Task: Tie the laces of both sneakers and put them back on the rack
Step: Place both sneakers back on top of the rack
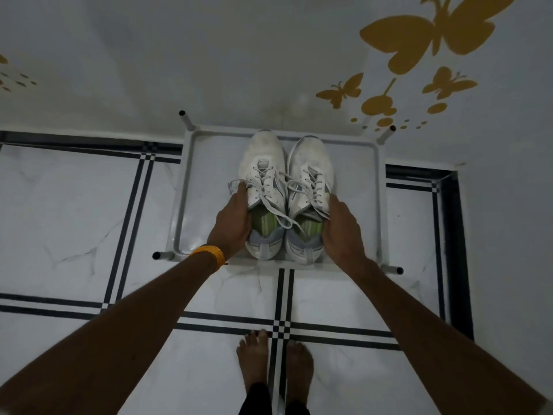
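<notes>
Two white sneakers with green insoles stand side by side, toes toward the wall, on the top shelf of a white rack (191,187). My left hand (233,223) grips the outer side of the left sneaker (263,163) near its opening. My right hand (341,226) grips the outer side of the right sneaker (308,163). The white laces (269,202) lie loose and untied across both tongues, with ends trailing over the shoe openings.
The rack stands against a white wall with yellow butterfly stickers (419,34). Its short corner posts (185,119) stick up at each corner. The floor is white marble tile with black stripes (281,295). My bare feet (275,363) stand just in front of the rack.
</notes>
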Tool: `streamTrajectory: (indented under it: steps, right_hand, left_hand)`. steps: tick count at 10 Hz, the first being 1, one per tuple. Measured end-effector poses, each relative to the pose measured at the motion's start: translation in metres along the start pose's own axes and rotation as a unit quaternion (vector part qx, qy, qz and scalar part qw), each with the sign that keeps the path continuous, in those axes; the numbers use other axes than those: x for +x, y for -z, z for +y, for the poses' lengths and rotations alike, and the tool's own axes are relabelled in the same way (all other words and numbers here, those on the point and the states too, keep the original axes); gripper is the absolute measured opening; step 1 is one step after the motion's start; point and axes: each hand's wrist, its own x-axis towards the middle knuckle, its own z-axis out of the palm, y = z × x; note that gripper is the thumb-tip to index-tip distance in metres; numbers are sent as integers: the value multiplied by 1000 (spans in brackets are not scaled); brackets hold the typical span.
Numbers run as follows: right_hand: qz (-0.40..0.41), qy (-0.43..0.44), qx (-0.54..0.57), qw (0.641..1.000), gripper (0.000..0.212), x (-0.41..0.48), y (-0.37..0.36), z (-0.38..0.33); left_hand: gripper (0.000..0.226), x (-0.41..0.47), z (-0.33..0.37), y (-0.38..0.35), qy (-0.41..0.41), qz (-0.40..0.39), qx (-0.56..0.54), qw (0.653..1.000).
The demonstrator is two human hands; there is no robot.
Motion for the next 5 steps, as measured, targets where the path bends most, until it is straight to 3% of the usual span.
streamTrajectory:
  steps: [2,3,4,5]
  right_hand:
    - [-8,-7,5,1000,55,3,-4,0]
    - [-62,-22,-8,998,56,3,-3,-2]
    - [-98,-43,-70,992,68,10,7,-9]
    - [-19,-2,-125,992,74,27,28,-14]
  left_hand:
    - [70,5,-2,4,-7,5,5,1000]
    - [71,10,-5,8,4,-27,100,995]
    - [78,17,-2,15,-4,-4,235,972]
    - [82,32,14,33,-35,73,272,959]
